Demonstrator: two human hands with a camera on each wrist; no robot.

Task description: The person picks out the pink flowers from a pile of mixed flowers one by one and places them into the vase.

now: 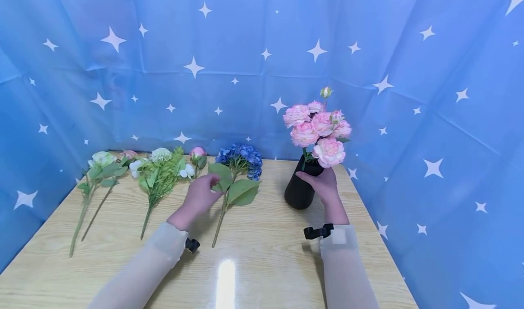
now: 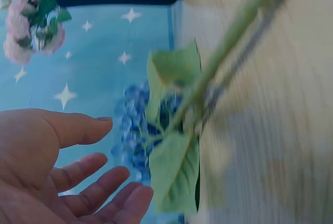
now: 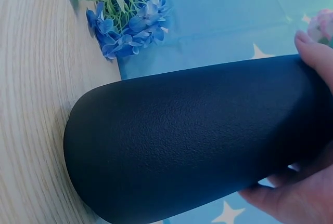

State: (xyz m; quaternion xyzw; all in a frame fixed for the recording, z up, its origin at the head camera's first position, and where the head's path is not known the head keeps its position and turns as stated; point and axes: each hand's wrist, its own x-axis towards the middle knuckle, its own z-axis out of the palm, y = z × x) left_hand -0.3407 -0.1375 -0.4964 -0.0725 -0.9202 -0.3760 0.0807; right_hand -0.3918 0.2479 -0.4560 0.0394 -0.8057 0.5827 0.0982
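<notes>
My right hand (image 1: 326,185) grips a black vase (image 1: 298,191) near its neck, with the thumb across the near side. Pink peonies (image 1: 321,126) stand in the vase's mouth. Close up, the right wrist view shows the vase's textured side (image 3: 192,135) and its base at the tabletop. My left hand (image 1: 200,195) hovers by the leaves of a blue hydrangea (image 1: 241,159), which lies on the table with its stem pointing toward me. In the left wrist view, the fingers (image 2: 93,174) are spread and loosely bent, holding nothing, apart from the green stem (image 2: 223,52).
Farther left lie a white flower stem (image 1: 102,161), a thin stem with a pink bloom (image 1: 129,154), a green spray with a white pompom flower (image 1: 161,155), and a pink bud (image 1: 198,154). A blue star-patterned curtain (image 1: 262,54) encloses the wooden table (image 1: 262,272).
</notes>
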